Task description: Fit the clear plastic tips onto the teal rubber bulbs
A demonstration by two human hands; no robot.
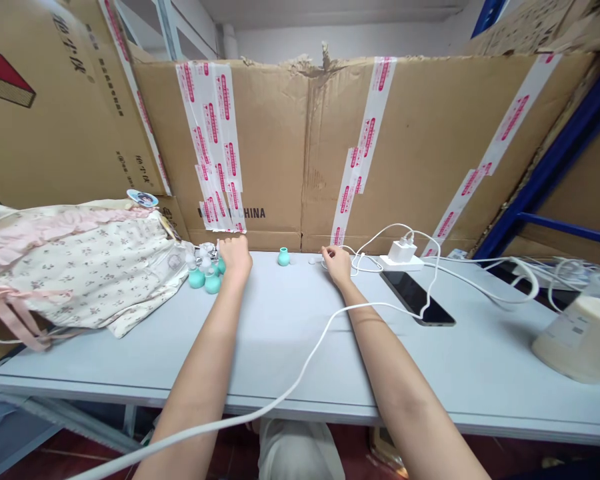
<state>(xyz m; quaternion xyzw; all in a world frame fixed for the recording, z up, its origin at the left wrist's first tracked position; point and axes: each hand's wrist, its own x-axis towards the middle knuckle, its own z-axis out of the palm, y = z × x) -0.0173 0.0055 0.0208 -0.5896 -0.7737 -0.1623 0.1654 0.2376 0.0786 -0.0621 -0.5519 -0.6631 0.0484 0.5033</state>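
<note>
At the back left of the table, my left hand (235,258) is curled closed beside a cluster of small teal bottles (197,277) with clear tops. Its fingertips point away from me, so what they grip is hidden. My right hand (337,264) rests near the cardboard wall with thumb and fingers bent together; whatever they pinch is too small to make out. Small clear pieces (312,261) lie just left of it. Between the hands stands one upright teal bottle (283,257) with an open neck.
A floral cloth bag (105,267) lies at left. On the right are a black phone (420,300), a white charger (403,251) on a power strip, and a tub (583,333). A white cable (300,377) runs over my right forearm and across the front. Cardboard (280,147) walls the back.
</note>
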